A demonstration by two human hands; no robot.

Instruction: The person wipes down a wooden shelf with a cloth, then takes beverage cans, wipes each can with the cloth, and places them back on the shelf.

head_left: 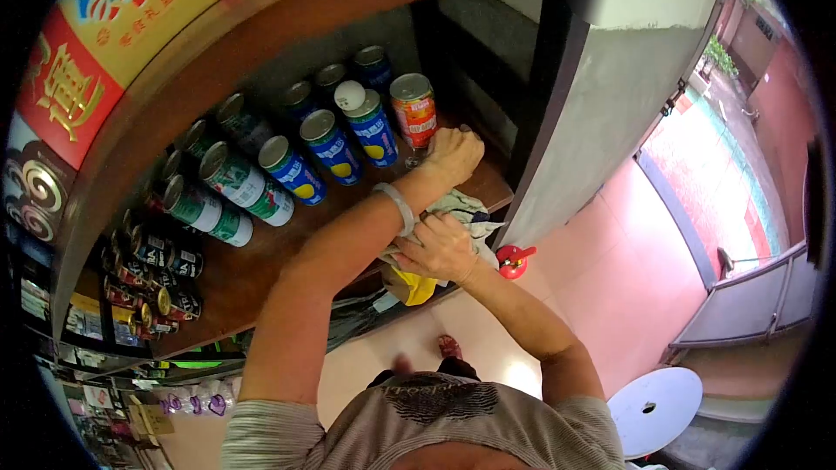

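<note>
My left hand (457, 157) is on the wooden shelf, fingers curled, right beside an orange can (414, 111). What those fingers hold, if anything, is hidden. Just left of it a small clear object (413, 159) glints on the wood. Under my left forearm, my right hand (435, 248) grips a pale, patterned cloth (466, 206) at the shelf's front edge. Blue cans (331, 146) stand upright in rows to the left of the orange one. A white ball-shaped item (350, 96) rests on top of one blue can.
Green-and-white cans (246, 183) and dark cans (161, 252) fill the shelf's left part. A grey post (562, 122) bounds the shelf on the right. Below are a yellow item (418, 287) and a red object with a handle (514, 261). A white disc (655, 412) stands lower right.
</note>
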